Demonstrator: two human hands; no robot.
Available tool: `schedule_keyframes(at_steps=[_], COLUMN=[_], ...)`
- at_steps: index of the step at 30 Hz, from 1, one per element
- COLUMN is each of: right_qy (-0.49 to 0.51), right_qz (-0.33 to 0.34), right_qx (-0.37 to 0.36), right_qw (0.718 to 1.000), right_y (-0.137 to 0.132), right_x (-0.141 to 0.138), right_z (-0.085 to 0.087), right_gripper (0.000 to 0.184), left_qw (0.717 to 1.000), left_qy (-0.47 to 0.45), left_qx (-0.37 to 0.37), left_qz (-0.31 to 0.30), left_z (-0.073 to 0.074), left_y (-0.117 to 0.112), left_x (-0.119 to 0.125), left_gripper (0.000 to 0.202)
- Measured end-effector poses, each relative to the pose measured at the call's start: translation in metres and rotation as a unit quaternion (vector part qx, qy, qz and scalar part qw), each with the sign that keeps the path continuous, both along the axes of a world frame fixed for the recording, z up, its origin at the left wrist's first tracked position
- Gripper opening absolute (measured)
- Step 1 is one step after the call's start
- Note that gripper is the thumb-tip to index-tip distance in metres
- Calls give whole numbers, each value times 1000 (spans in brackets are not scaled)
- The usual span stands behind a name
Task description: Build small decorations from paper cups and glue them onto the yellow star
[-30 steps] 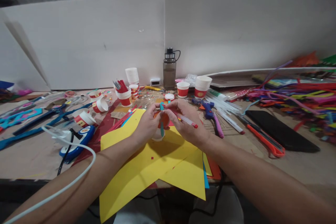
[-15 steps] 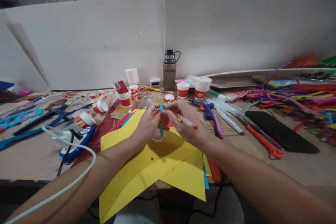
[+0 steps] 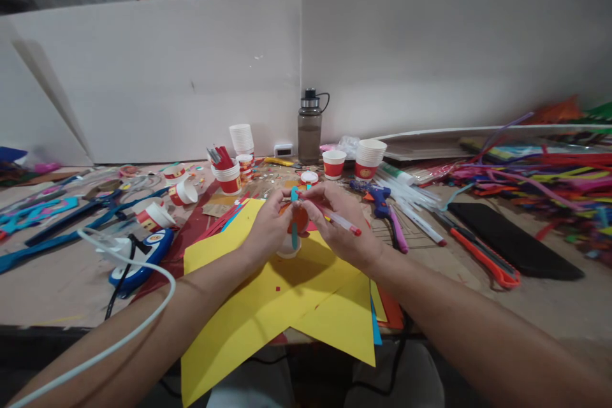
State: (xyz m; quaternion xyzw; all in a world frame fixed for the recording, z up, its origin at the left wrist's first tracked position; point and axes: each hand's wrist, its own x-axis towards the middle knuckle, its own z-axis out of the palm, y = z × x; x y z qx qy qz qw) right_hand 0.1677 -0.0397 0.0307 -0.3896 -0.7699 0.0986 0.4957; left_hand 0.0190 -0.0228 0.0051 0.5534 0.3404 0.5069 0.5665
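Two bare hands meet near the middle of my head view, above yellow paper [image 3: 229,325] spread on the worktop [image 3: 52,287]. I read the left hand [image 3: 265,223] as almost closed, its fingers pinched at the upper left edge of an orange-brown round piece [image 3: 302,220]. A teal strip [image 3: 294,233] crosses that piece; I see its long axis run nearly vertical, one end up among the fingers, the other pointing down toward the wearer. Just at that lower end sits a white cup [image 3: 287,254], though I cannot tell whether they touch.

The right hand [image 3: 347,239] is curled, its fingers drawn together beside the strip's top; I cannot tell what their tips pinch. Between thumb and fingers it holds a clear pen [image 3: 342,220], which slants, its red end pointing down and right across the palm side; the far end is hidden from me.

Beyond the hands I have a bottle [image 3: 310,134] standing upright, and to their right a blue glue gun [image 3: 380,199] and a red-handled cutter [image 3: 492,261].
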Motion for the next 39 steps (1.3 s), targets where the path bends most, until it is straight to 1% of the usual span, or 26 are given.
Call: schedule_keyframes(at_steps=[3,7,10,20,28,33,39], right_qy=[-1,-6,3,6,-1,-13,-29], right_qz=[0,-3,8,1,-34,-33,-28], right_qx=[9,-1,-4,-12,-7,-7,-17], right_qw=[1000,1000,1000,1000,999,999,999], right_y=[0,-1,-2,-2,-2,-2,-2], right_x=[0,0,0,-1,0,0,0], right_z=[0,2,2,2,2,2,1], right_gripper=[11,10,11,12,9,9,11], left_qw=[1000,1000,1000,1000,999,999,999], left_qy=[-3,-12,-17,-15,-13,-10,-4], left_qx=[-6,-13,-21,-18,-39,-46,-34], left_qz=[4,8,11,6,-4,2,-6], left_z=[0,2,3,3,-3,-2,-2], left_y=[0,-1,-1,-1,5,4,3], left_x=[0,1,1,1,1,1,0], left_gripper=[31,31,31,31,32,29,32])
